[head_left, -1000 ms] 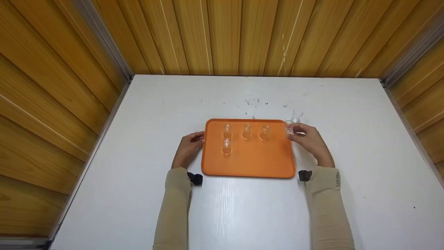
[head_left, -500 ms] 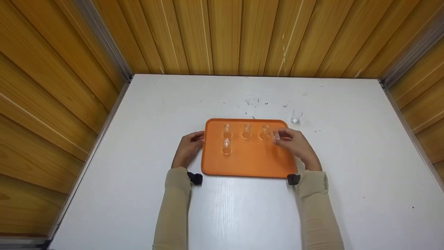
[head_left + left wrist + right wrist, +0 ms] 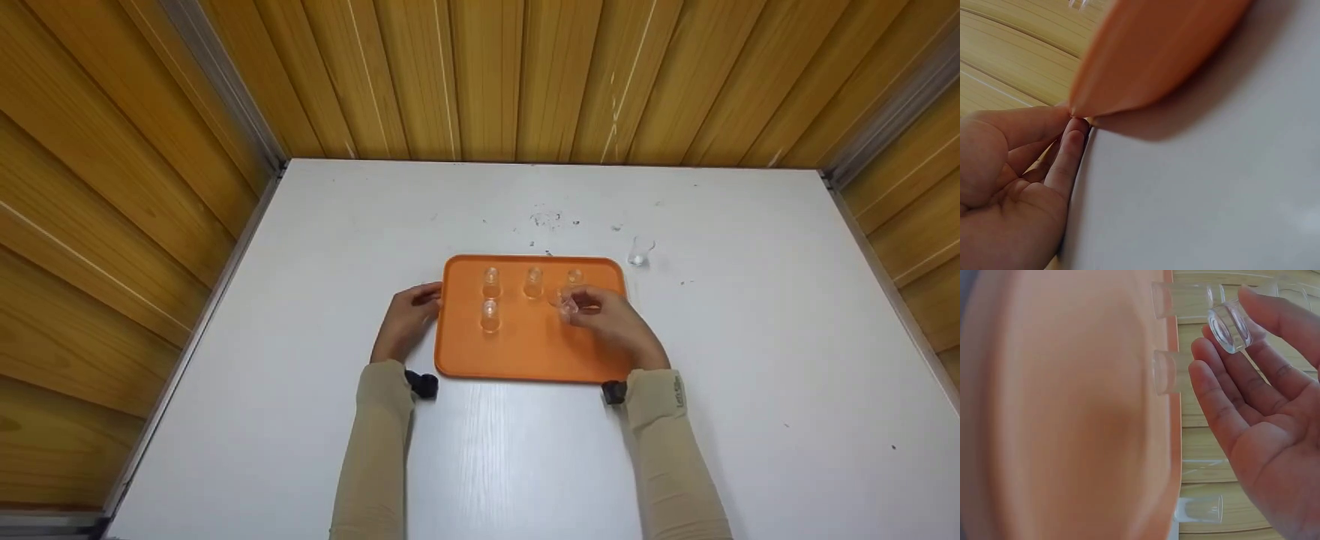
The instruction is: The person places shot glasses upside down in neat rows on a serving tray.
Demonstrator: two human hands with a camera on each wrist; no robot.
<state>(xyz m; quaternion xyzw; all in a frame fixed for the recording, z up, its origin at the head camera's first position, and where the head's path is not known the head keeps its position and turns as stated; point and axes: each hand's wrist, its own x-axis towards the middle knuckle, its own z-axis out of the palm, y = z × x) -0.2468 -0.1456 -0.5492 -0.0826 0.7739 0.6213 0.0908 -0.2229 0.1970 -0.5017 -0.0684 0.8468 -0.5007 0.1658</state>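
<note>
My right hand (image 3: 619, 322) pinches a small clear shot glass (image 3: 1231, 326) above the right part of the orange tray (image 3: 536, 349). In the right wrist view its thick base points toward the tray, and the fingers partly cover the rest. Several similar glasses stand on the tray: a back row with a left glass (image 3: 491, 283), a middle glass (image 3: 533, 283) and a right glass (image 3: 574, 276), partly hidden by my hand. Another glass (image 3: 490, 316) stands in front of the left one. At the tray's left rim (image 3: 1081, 93), my left hand (image 3: 407, 319) grips the edge with its fingertips.
One more clear glass (image 3: 640, 253) stands on the white table (image 3: 315, 247) behind the tray's right corner. Dark specks and marks lie on the tabletop behind the tray. Wood-patterned panels (image 3: 484, 82) wall in the table's back and sides.
My right hand has carried the glass leftward from beyond the tray's right edge to over the tray, in front of the back row's right glass. The left hand stays at the rim.
</note>
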